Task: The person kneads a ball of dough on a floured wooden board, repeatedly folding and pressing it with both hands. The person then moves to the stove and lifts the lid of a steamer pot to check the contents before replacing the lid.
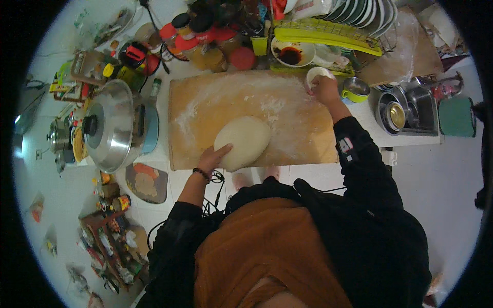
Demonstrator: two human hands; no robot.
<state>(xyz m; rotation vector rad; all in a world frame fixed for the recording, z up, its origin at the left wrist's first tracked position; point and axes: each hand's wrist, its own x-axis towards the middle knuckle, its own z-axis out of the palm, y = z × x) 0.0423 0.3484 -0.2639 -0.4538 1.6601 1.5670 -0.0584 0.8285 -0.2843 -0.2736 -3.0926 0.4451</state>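
A large smooth oval of pale dough (244,141) lies on a floured wooden board (308,134), its near end reaching the board's front edge. My left hand (214,158) grips the dough's near left side, thumb on top and the other fingers mostly hidden. At the board's far right corner, my right hand (324,89) holds the near rim of a small bowl (318,72) with white powder, likely flour, in it. Part of that bowl is covered by the hand. Loose flour is scattered across the board's middle and far side.
A large lidded steel pot (111,127) stands left of the board. Jars with red lids (242,57) line the back, beside a bowl with dark sauce (290,54) and a yellow-green dish rack (327,40). A green cup (355,90) and a sink (421,115) are at right.
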